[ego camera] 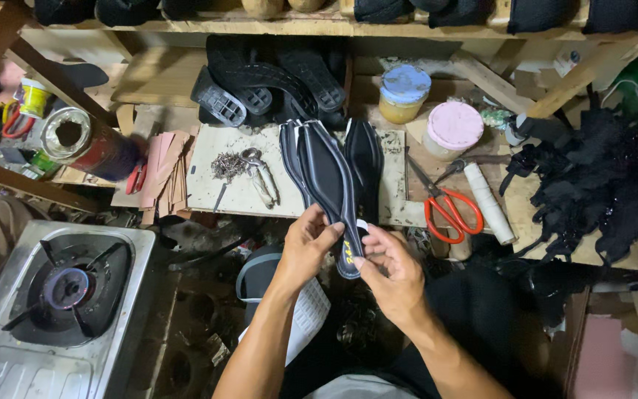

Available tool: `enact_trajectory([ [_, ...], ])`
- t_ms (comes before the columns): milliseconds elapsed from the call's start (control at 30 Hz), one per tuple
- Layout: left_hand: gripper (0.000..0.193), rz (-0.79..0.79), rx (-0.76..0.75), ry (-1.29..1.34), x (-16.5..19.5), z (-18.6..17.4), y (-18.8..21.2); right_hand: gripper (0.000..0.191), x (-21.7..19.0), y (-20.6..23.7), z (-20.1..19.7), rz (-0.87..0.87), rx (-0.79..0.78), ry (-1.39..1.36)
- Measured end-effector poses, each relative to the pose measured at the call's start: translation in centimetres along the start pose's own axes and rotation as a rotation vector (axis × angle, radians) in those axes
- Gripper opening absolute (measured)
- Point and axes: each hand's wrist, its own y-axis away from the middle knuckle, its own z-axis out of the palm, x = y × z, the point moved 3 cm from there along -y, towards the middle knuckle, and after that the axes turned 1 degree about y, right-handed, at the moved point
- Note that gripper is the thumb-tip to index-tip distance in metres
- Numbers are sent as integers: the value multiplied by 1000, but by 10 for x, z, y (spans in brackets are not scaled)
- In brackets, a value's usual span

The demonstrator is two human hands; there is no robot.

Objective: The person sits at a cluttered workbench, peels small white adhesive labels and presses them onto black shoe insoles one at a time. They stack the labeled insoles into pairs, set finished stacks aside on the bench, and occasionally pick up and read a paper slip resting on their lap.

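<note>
At the centre of the frame, both hands grip the near end of a dark shoe sole with a pale edge line. The left hand closes its fingers around the sole's left side, and the right hand pinches the heel end from the right with thumb and fingertips. The sole stretches up over a pale work board, beside another dark sole. Red-handled scissors lie just right of the board, a pink-lidded jar above them. A gas stove fills the lower left.
</note>
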Motion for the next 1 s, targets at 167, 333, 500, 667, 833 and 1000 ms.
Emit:
enact_trajectory([
  [167,18,-116,-14,-98,6,5,17,51,-9,-13,-9,-87,-130,18],
  [333,25,-48,-95,-20,16,18,28,46,-2,-16,-9,-66,-199,-105],
  [500,24,-51,-128,-33,17,21,34,45,11,-15,-10,-7,-208,-133],
  [667,21,-47,-118,-64,18,22,36,43,10,-14,-10,8,-185,-140],
  [833,22,-46,-123,-55,18,24,37,38,-10,-10,-8,-167,-74,214],
  [1000,14,-8,18,-223,17,23,37,37,-30,-5,-4,-266,-30,409],
])
